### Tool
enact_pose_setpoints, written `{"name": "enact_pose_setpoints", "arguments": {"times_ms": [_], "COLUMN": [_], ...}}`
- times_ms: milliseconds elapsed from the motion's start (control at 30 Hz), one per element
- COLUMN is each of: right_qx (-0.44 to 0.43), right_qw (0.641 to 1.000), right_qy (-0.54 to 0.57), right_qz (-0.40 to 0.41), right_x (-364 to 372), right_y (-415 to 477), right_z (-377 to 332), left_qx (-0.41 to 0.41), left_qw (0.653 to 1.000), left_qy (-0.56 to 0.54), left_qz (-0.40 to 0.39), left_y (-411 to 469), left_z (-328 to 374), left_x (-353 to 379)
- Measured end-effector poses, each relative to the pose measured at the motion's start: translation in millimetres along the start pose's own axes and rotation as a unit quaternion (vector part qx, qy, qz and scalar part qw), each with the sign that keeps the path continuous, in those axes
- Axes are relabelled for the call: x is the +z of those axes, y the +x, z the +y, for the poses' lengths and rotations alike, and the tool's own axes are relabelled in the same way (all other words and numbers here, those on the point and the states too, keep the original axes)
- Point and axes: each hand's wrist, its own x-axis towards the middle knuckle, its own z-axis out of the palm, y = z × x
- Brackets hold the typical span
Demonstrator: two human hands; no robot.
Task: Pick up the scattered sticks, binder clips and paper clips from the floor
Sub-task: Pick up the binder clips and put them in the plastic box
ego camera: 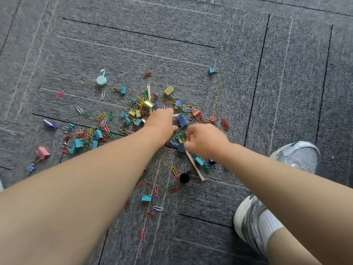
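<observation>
Coloured paper clips and binder clips lie scattered on the grey carpet (pixel 191 35), thickest in a pile (pixel 141 111) at the centre. My left hand (pixel 162 123) is knuckles up on that pile, its fingers curling into the clips beside a large blue binder clip (pixel 182 120). My right hand (pixel 206 140) is just right of it, fingers curled, pinching the upper end of a wooden stick (pixel 194 165) that slants down to the right. A second stick (pixel 149 91) lies at the pile's far side. What sits under either palm is hidden.
A light-blue magnetic hook (pixel 101 79) lies far left, a black one (pixel 184 177) near the stick's lower end, and a blue one (pixel 180 147) by my right hand. A pink binder clip (pixel 43 152) lies at the left. My two shoes (pixel 298 155) (pixel 252 222) stand at the right.
</observation>
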Motion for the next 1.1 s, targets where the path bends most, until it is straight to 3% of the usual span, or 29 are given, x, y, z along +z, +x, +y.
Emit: {"name": "enact_pose_setpoints", "arguments": {"times_ms": [67, 167, 400, 467, 567, 733, 900, 1100], "right_qx": [-0.051, -0.076, -0.086, -0.069, -0.029, 0.035, 0.085, 0.128], "right_qw": [0.993, 0.980, 0.978, 0.987, 0.999, 0.959, 0.940, 0.928], "right_qy": [-0.109, -0.180, -0.190, -0.143, 0.023, 0.280, 0.326, 0.347], "right_qz": [-0.008, -0.023, -0.024, -0.038, -0.035, -0.022, 0.052, 0.050], "right_x": [11.1, 27.6, 33.7, 28.6, 12.8, -50.6, -91.4, -99.5], "right_y": [-2.7, -6.3, -1.6, 2.0, 8.8, -15.0, -82.0, -146.2], "right_z": [-6.2, -10.3, -10.7, -11.4, -16.8, -41.8, -60.6, -80.8], "left_qx": [0.018, 0.008, -0.005, -0.022, -0.058, -0.069, -0.068, -0.081], "left_qw": [0.999, 0.997, 0.988, 0.981, 0.972, 0.957, 0.946, 0.911], "left_qy": [-0.030, -0.077, -0.152, -0.188, -0.221, -0.274, -0.295, -0.378], "left_qz": [-0.012, -0.015, 0.022, 0.035, 0.058, 0.068, 0.112, 0.143], "left_y": [-1.6, -7.3, -30.9, -36.9, -46.0, -76.1, -129.9, -192.1], "left_z": [-6.7, -16.2, -28.8, -32.2, -36.8, -36.0, -30.5, -20.8], "left_x": [2.0, 2.1, -7.6, -12.8, -27.2, -73.4, -130.1, -164.8]}}
